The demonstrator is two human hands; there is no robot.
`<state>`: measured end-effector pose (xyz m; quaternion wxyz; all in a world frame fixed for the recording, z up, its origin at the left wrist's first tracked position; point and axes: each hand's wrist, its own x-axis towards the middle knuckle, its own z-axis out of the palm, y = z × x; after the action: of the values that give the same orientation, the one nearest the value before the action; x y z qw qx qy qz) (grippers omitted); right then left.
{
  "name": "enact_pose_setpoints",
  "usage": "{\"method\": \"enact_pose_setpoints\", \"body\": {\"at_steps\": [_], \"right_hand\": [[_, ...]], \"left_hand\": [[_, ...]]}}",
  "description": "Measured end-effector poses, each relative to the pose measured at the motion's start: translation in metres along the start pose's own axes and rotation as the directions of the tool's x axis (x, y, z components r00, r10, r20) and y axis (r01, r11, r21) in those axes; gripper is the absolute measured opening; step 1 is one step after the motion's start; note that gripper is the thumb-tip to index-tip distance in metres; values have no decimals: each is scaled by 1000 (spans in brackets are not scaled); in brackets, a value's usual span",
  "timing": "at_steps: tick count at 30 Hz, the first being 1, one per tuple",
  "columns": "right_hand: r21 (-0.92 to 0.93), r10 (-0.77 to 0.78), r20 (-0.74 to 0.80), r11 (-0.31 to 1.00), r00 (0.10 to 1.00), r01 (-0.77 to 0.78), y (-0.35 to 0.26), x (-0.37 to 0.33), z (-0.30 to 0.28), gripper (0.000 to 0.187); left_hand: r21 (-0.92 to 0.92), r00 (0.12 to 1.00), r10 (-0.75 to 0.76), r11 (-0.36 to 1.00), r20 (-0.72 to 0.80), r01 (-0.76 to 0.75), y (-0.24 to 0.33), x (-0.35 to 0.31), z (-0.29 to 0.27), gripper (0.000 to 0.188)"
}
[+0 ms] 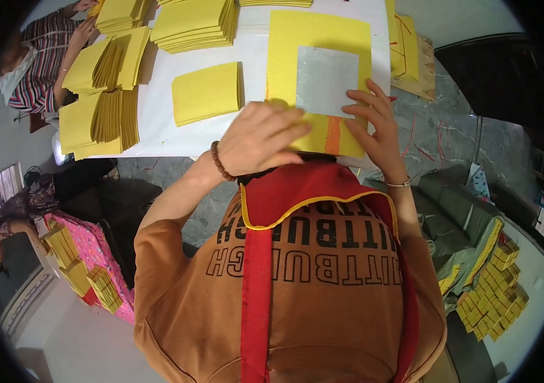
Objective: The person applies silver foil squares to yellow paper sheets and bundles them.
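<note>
In front of me on the white table lies a yellow paper sheet (284, 38). A silver foil square (327, 80) sits on its middle, and an orange strip (334, 136) shows below the foil. My left hand (262, 137) is over the sheet's near left corner, palm down, fingers stretched toward the foil. My right hand (377, 124) is at the sheet's right edge, its fingers spread and the tips touching the foil's lower right side. Neither hand grips anything that I can see. To the left lies a small folded pad of yellow paper (205, 94).
Folded yellow paper stacks (195, 25) stand along the far and left parts of the white table (157, 137). A co-worker in a striped top (45, 51) is at the far left. More yellow bundles (492, 290) are piled low on the right, near a dark green sofa (454, 210).
</note>
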<state>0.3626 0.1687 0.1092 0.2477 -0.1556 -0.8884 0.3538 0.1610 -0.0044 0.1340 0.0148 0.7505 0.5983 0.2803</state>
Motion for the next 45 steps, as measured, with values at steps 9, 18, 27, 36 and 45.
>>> {"method": "enact_pose_setpoints", "body": {"at_steps": [9, 18, 27, 36, 45], "right_hand": [[336, 109, 22, 935, 994, -111, 16, -7, 1, 25], [341, 134, -4, 932, 991, -125, 14, -6, 5, 37], [327, 122, -19, 939, 992, -109, 16, -6, 6, 50], [318, 63, 0, 946, 998, -60, 19, -5, 3, 52], [221, 57, -64, 974, 996, -42, 21, -7, 9, 19]], "left_hand": [[-304, 1000, -2, 953, 27, 10, 1, 18, 1, 14], [-543, 900, -342, 718, 271, 436, 1, 29, -9, 9], [-589, 772, -432, 499, 467, 636, -6, 29, -9, 9], [-612, 765, -436, 462, 474, 642, -12, 32, -8, 11], [-341, 985, -38, 935, 171, 95, -27, 29, -25, 32]]}}
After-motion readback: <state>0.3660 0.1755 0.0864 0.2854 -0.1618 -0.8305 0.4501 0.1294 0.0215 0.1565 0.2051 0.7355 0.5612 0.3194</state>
